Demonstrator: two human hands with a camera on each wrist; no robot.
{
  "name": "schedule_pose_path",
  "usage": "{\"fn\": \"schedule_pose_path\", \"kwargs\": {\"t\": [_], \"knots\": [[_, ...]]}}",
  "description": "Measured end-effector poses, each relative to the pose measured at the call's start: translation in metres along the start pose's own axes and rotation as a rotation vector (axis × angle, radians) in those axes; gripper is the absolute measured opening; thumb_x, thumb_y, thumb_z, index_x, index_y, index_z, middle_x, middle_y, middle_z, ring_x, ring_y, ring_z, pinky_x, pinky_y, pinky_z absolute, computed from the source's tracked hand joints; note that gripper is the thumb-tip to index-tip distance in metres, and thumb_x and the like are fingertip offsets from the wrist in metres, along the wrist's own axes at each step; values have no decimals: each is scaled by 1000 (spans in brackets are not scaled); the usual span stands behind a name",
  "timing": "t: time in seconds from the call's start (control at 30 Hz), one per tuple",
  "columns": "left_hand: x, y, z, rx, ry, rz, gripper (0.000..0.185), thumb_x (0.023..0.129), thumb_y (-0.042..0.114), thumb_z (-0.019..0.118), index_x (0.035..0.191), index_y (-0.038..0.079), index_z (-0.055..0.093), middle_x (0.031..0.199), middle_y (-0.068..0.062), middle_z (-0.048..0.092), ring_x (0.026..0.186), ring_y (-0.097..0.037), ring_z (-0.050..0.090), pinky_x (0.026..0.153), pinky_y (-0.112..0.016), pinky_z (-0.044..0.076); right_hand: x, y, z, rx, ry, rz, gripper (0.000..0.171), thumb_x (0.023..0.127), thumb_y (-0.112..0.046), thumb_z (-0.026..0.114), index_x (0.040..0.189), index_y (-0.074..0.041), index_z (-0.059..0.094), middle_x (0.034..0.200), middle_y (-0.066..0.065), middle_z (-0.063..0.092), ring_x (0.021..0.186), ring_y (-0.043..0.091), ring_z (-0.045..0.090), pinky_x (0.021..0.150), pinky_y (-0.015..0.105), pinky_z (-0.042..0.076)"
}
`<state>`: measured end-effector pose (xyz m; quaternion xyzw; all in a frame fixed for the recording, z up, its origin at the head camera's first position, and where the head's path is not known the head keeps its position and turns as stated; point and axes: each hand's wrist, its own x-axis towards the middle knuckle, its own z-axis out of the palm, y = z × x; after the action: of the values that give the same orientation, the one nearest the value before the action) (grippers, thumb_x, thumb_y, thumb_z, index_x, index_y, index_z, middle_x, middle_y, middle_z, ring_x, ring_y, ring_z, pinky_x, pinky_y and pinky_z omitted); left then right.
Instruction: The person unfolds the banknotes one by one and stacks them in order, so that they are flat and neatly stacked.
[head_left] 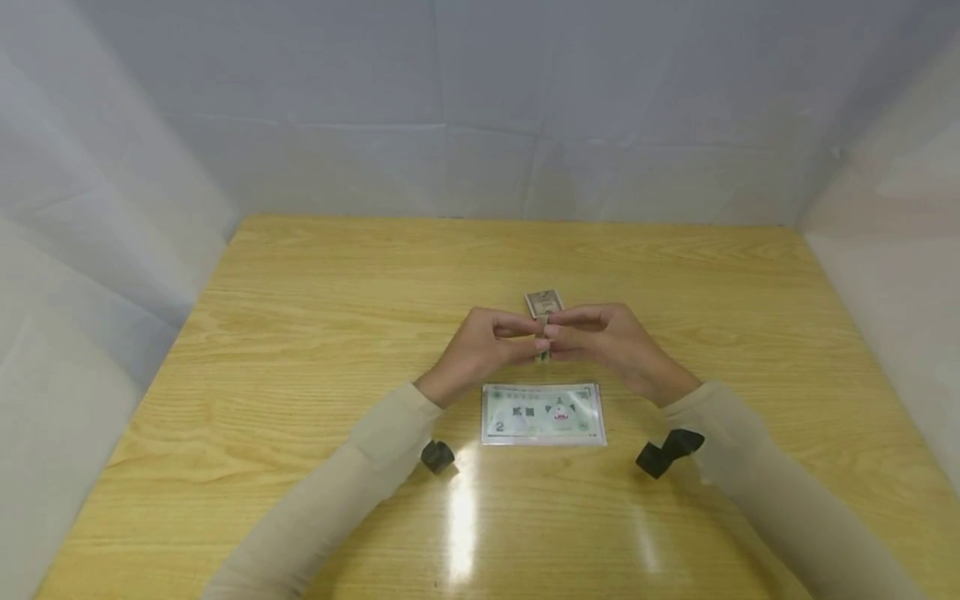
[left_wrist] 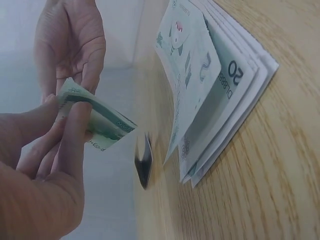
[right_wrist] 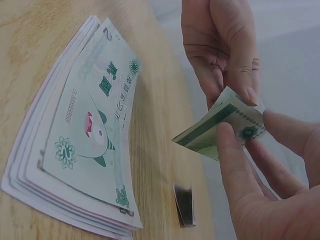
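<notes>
Between both hands, above the table, is a small green play banknote [left_wrist: 107,127], folded over, with its loose end pointing down toward the table. My left hand [head_left: 480,343] pinches one side of it between thumb and fingers. From the other side my right hand [head_left: 618,343] pinches it too, and the fingertips of both hands nearly meet. Closer to me lies a stack of flat play banknotes [head_left: 543,417]; its top note is pale green, marked 2, with a cartoon figure. Just beyond the hands a folded brownish banknote [head_left: 546,302] rests on the wood, its flaps partly raised in the right wrist view.
The wooden table [head_left: 315,333] has a glossy top that reflects light near its front. White sheeting [head_left: 480,108] encloses it at the back and on both sides. Black straps [head_left: 671,452] hang at the sleeve cuffs.
</notes>
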<state>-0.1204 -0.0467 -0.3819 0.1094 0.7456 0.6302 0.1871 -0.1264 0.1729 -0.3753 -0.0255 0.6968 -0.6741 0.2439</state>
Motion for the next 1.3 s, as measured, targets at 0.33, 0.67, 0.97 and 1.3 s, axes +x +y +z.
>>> {"fn": "schedule_pose_path", "kwargs": {"t": [0.33, 0.67, 0.97, 1.3], "knots": [[-5, 3, -2, -62, 16, -73, 33, 94, 3, 69, 127, 1, 64, 121, -17, 68, 99, -26, 72, 88, -41, 62, -2, 3, -5, -60, -8, -7, 40, 100, -11, 63, 131, 12, 56, 127, 26, 63, 104, 31, 70, 94, 40, 59], [-20, 3, -11, 63, 28, -90, 31, 95, 6, 66, 126, 3, 62, 108, -13, 71, 87, -25, 73, 81, -41, 63, -13, 4, -12, -214, 13, 26, 37, 97, -8, 63, 127, 12, 58, 117, 25, 67, 96, 30, 72, 88, 41, 61], [-32, -4, -24, 73, -25, -135, 25, 94, 0, 66, 117, -3, 60, 95, -15, 74, 78, -26, 73, 75, -41, 64, -25, 2, -17, -331, 9, 81, 36, 94, -8, 70, 123, 11, 61, 109, 22, 67, 89, 29, 72, 87, 43, 62], [-37, -5, -31, 185, -102, -209, 28, 91, -1, 71, 117, -6, 61, 90, -14, 74, 74, -29, 73, 71, -42, 65, -29, 10, -24, -384, -53, 74, 30, 92, -6, 73, 115, 11, 65, 99, 18, 69, 80, 28, 72, 77, 39, 64]]}}
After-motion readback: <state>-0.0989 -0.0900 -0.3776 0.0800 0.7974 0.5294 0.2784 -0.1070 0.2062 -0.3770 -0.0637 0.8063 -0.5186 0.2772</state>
